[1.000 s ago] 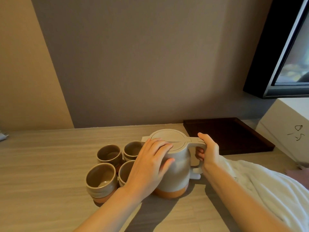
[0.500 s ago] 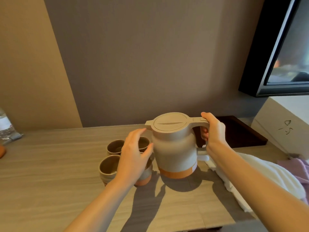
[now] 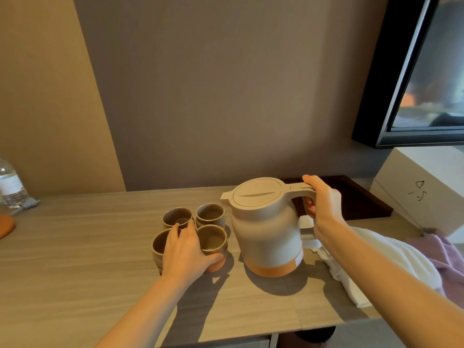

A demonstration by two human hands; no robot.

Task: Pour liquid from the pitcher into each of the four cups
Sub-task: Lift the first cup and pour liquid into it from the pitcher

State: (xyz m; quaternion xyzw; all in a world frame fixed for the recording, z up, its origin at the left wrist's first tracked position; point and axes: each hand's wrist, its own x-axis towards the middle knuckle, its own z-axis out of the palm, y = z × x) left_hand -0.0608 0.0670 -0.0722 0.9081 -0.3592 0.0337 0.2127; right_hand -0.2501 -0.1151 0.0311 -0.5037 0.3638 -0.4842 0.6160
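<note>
A beige pitcher (image 3: 266, 237) with an orange base band and a closed lid stands upright on the wooden table, right of the cups. My right hand (image 3: 324, 207) is wrapped around its handle. Whether the base touches the table I cannot tell. The brown ceramic cups sit in a tight square: back left (image 3: 177, 217), back right (image 3: 210, 213), front left (image 3: 158, 243), front right (image 3: 213, 238). My left hand (image 3: 184, 252) lies over the gap between the two front cups, its thumb curled around the front right cup and partly hiding the front left one.
A dark tray (image 3: 361, 202) lies behind the pitcher. A white towel (image 3: 376, 257) and purple cloth (image 3: 444, 254) lie at the right, by a white box (image 3: 421, 187). A water bottle (image 3: 10, 189) stands far left. The table's front edge runs just below my forearms.
My left hand came off the pitcher lid and moved down onto the front cups. The pitcher, still held by its handle, now stands a little further right of the cups.
</note>
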